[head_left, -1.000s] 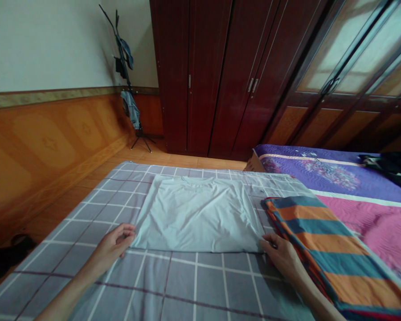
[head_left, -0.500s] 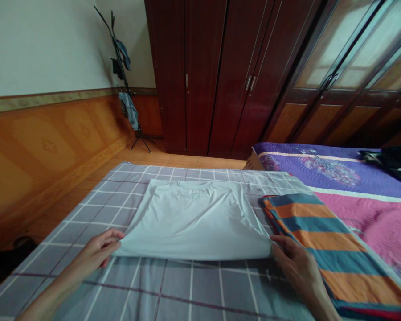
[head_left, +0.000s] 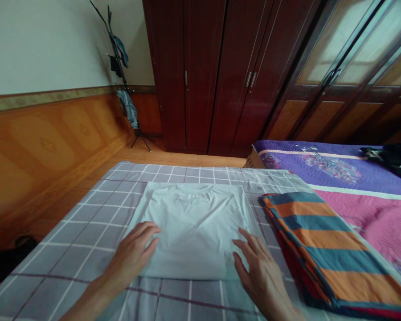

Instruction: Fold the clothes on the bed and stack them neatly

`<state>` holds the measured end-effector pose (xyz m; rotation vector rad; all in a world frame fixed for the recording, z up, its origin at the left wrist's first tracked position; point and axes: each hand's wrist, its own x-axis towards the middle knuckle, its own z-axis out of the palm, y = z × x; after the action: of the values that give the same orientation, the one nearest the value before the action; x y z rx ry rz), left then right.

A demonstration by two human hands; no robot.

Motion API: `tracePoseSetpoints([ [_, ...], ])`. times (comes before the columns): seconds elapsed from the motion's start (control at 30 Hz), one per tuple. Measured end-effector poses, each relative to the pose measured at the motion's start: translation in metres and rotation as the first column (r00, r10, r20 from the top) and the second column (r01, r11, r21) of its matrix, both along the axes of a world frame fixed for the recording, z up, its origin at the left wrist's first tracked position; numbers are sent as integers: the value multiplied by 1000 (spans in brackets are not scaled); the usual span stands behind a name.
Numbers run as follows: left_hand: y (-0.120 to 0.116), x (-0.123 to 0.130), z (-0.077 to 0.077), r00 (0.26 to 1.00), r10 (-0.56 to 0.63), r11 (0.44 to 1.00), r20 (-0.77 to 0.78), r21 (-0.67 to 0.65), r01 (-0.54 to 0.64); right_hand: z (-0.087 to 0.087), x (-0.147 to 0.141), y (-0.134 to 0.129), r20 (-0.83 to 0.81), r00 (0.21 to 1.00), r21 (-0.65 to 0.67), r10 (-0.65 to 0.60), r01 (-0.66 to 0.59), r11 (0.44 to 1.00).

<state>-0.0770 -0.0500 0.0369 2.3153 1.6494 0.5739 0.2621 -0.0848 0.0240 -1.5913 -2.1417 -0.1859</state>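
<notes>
A white T-shirt (head_left: 194,227) lies folded into a rough rectangle on the grey checked cloth (head_left: 173,298), its neckline at the far side. Over its near left part is my left hand (head_left: 135,245), holding nothing, with fingers apart. My right hand (head_left: 255,263) is at the near right corner, fingers spread, also free of the shirt's fabric. Whether the fingertips touch the shirt I cannot tell. To the right of my right hand sits a stack of folded orange-and-teal striped cloth (head_left: 334,240), with dark red fabric showing below it.
Beyond the table stands a dark red wardrobe (head_left: 203,80). A coat rack (head_left: 120,71) with hanging items is at the back left. On the right is a bed with a purple and pink cover (head_left: 361,200) and a dark garment (head_left: 392,160). A black item (head_left: 10,261) lies low at the left.
Both hands have let go of the shirt's near edge corners and moved inward over it. The near edge, held raised before, now lies flat and closer to me.
</notes>
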Motion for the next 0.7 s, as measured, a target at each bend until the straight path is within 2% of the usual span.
tracePoseSetpoints([
  [0.1, 9, 37, -15, 979, -167, 986, -120, -14, 166, -11, -23, 14, 120, 983, 6, 136, -138, 990],
  [0.23, 14, 39, -35, 949, -219, 972, -227, -131, 194, -27, -4, 14, 214, 971, -67, 108, -96, 993],
  [0.33, 24, 39, -32, 949, -230, 970, -214, -126, 207, -26, 6, 19, 201, 978, -91, 52, -34, 995],
  [0.4, 36, 47, -27, 948, -251, 967, -194, -98, 236, -24, 2, 28, 186, 980, -105, 72, -53, 993],
  [0.47, 49, 57, -26, 945, -269, 961, -188, -124, 249, -25, -5, 39, 183, 976, -118, 114, -93, 989],
  [0.57, 64, 64, -28, 947, -244, 958, -207, -201, 203, -29, -8, 47, 195, 976, -126, 99, -76, 989],
  [0.7, 79, 70, -22, 955, -204, 973, -216, -150, 174, -24, -13, 51, 196, 979, -125, 51, -26, 992],
])
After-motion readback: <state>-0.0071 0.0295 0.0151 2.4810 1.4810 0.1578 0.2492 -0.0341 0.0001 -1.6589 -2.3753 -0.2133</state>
